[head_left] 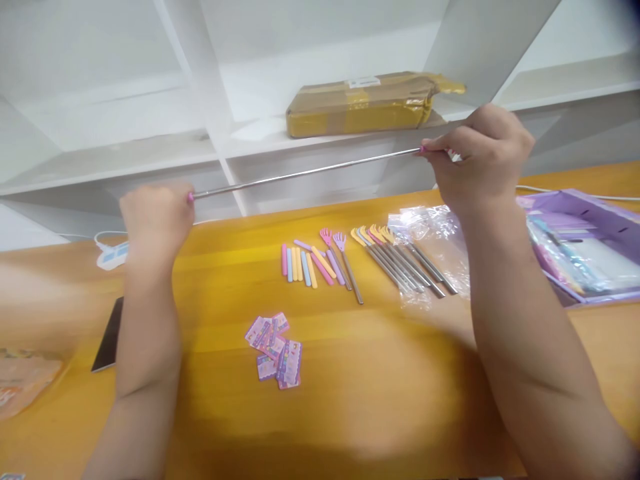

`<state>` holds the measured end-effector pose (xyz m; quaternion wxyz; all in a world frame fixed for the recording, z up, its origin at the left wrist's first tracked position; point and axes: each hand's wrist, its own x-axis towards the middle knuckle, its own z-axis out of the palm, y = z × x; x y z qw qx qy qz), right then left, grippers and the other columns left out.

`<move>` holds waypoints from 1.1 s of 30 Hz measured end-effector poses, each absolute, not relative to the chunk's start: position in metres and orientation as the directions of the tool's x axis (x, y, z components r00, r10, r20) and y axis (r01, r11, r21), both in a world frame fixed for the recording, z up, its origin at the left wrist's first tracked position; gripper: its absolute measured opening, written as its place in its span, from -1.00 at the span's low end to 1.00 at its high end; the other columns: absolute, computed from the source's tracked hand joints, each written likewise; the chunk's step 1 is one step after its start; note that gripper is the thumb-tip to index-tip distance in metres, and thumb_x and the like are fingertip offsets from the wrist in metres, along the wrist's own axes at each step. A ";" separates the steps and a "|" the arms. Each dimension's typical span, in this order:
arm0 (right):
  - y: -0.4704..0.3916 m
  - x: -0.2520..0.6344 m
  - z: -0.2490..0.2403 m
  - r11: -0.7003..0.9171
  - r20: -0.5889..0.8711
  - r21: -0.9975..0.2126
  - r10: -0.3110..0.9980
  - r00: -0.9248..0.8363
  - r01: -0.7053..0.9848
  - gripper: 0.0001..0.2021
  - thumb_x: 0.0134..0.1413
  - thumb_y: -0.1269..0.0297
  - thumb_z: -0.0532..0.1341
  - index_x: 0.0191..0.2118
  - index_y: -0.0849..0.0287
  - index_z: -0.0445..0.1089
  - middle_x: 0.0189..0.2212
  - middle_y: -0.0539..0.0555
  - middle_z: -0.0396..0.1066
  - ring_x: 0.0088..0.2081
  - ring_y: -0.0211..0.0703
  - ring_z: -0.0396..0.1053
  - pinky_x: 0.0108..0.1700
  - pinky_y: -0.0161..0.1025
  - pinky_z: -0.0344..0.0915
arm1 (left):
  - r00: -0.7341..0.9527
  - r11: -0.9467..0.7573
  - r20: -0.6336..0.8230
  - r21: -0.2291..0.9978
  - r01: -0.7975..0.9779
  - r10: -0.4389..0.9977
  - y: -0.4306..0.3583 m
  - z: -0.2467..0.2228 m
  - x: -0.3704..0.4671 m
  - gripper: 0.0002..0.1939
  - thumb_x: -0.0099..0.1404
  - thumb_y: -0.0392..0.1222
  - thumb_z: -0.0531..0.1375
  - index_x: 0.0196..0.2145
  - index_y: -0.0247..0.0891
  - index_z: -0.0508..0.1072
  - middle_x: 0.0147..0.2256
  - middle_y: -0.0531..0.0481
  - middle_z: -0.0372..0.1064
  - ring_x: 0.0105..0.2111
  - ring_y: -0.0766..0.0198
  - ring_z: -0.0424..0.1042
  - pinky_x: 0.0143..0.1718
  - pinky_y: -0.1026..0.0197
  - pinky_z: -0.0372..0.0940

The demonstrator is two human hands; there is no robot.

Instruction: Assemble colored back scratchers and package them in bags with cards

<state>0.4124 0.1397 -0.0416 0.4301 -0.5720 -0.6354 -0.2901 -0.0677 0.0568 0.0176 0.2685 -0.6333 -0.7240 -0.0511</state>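
Note:
A telescopic back scratcher (307, 173) is stretched out between my hands, its thin metal rod pulled long above the table. My left hand (157, 217) is closed in a fist round one end, where a bit of pink shows. At the other end, the fingers of my right hand (485, 153) pinch a pink part, mostly hidden. Below lie two loose hand-shaped scratcher heads on rods, one pink (326, 237) and one purple (340, 241). Beside them are several coloured handle sleeves (297, 265) and a row of scratchers with metal rods (400, 260).
Several printed purple cards (275, 350) lie on the wooden table (360, 407). Clear plastic bags (435, 233) and a purple box (590, 207) with wrapped items are at right. A power strip (111, 257) and dark flat object (109, 340) lie left. A taped carton (360, 110) sits on the shelf behind.

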 end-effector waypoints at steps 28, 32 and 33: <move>0.054 0.258 -0.069 0.586 0.815 0.399 0.126 -0.566 0.705 -0.71 0.51 0.41 0.25 -0.35 0.13 0.35 -0.40 0.00 0.23 -0.33 -0.16 0.00 -0.20 -0.18 0.01 | 0.316 -0.198 0.290 -0.371 0.907 0.903 0.023 -0.032 0.029 -0.68 0.42 -0.48 0.05 -0.38 -0.24 0.50 -0.51 -0.10 0.37 -0.53 0.16 0.21 -0.45 0.09 -0.17; 0.051 0.261 -0.068 0.603 0.783 0.360 0.220 -0.582 0.712 -0.72 0.54 0.32 0.25 -0.33 0.12 0.39 -0.38 0.02 0.32 -0.33 -0.15 0.07 -0.18 -0.17 0.03 | 0.309 -0.201 0.268 -0.365 0.909 0.913 0.023 -0.032 0.030 -0.67 0.42 -0.46 0.03 -0.36 -0.23 0.52 -0.50 -0.12 0.38 -0.54 0.17 0.21 -0.46 0.07 -0.16; 0.051 0.261 -0.068 0.621 0.772 0.334 0.251 -0.584 0.709 -0.74 0.54 0.31 0.24 -0.31 0.12 0.41 -0.37 0.03 0.34 -0.32 -0.15 0.10 -0.17 -0.16 0.03 | 0.313 -0.207 0.268 -0.360 0.910 0.911 0.022 -0.032 0.030 -0.67 0.42 -0.46 0.03 -0.36 -0.23 0.52 -0.50 -0.12 0.38 -0.54 0.17 0.21 -0.46 0.07 -0.16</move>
